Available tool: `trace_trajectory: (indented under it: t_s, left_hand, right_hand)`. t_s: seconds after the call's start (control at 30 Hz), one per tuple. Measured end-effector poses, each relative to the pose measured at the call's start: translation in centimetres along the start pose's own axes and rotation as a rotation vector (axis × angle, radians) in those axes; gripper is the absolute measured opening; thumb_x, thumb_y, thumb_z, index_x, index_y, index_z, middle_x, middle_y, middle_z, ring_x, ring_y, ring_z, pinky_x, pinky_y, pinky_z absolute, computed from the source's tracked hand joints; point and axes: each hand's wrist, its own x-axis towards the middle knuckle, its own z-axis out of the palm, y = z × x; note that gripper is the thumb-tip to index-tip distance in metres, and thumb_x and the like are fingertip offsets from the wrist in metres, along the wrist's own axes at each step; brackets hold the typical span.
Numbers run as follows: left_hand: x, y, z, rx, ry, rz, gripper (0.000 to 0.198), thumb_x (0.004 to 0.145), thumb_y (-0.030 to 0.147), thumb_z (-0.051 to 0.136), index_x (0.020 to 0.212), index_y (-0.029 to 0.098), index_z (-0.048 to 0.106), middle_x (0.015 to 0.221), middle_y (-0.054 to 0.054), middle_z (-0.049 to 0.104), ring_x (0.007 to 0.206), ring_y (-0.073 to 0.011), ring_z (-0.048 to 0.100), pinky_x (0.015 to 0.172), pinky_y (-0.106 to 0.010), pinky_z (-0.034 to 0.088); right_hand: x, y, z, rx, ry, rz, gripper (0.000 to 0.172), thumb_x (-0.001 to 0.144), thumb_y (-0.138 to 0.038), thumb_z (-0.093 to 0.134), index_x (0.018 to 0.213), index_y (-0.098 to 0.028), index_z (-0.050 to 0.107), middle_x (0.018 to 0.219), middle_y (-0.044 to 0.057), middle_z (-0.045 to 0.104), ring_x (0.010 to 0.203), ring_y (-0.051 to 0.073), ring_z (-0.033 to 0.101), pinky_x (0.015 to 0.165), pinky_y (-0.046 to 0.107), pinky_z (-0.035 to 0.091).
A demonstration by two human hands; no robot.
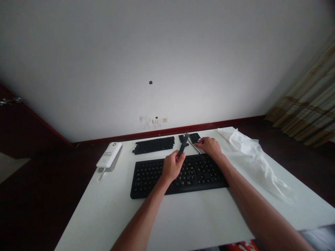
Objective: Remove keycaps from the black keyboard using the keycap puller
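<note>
My left hand [172, 165] is closed around a narrow dark bundle of cable [184, 143], held upright over the keyboard with a small metallic end at its top. From near the bundle a thin black cable [193, 147] runs down to the back edge of the black keyboard [149, 177]. Pinched fingers of my right hand [209, 146] meet at this cable, just behind the keyboard. Keycaps are off the keyboard, baring its key sockets. Loose black keycaps [154, 144] lie in rows behind it, with smaller groups of keycaps [195, 136] beyond my hands.
On the left of the white table [110, 209] a white power bank [110, 155] with a short cable rests on a flat grey object. Crumpled white plastic wrapping [251, 153] spreads along the right side. Behind the table stands a wall with sockets [159, 120].
</note>
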Motion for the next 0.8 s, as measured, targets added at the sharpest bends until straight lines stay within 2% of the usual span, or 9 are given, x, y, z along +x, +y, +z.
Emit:
trace_trajectory:
  t_s: [0.63, 0.8]
  left_hand:
    - [0.0, -0.2, 0.1, -0.002, -0.005, 0.01, 0.048, 0.101, 0.059, 0.051, 0.073, 0.021, 0.046, 0.058, 0.005, 0.045, 0.054, -0.0109, 0.039, 0.058, -0.026, 0.023]
    - [0.0, 0.0, -0.1, 0.015, -0.002, 0.015, 0.047, 0.102, 0.058, 0.05, 0.074, 0.021, 0.047, 0.059, 0.005, 0.047, 0.054, -0.0115, 0.042, 0.058, -0.026, 0.025]
  right_hand:
    - [-0.3, -0.6, -0.2, -0.01, -0.001, 0.038, 0.038, 0.084, -0.06, 0.071, 0.098, -0.026, 0.085, 0.094, 0.015, 0.081, 0.097, 0.035, 0.075, 0.08, 0.038, 0.053]
    - [0.0, 0.5, -1.5, 0.072, -0.01, -0.028, 0.032, 0.085, -0.053, 0.075, 0.094, -0.024, 0.084, 0.093, 0.012, 0.081, 0.098, 0.034, 0.074, 0.084, 0.038, 0.051]
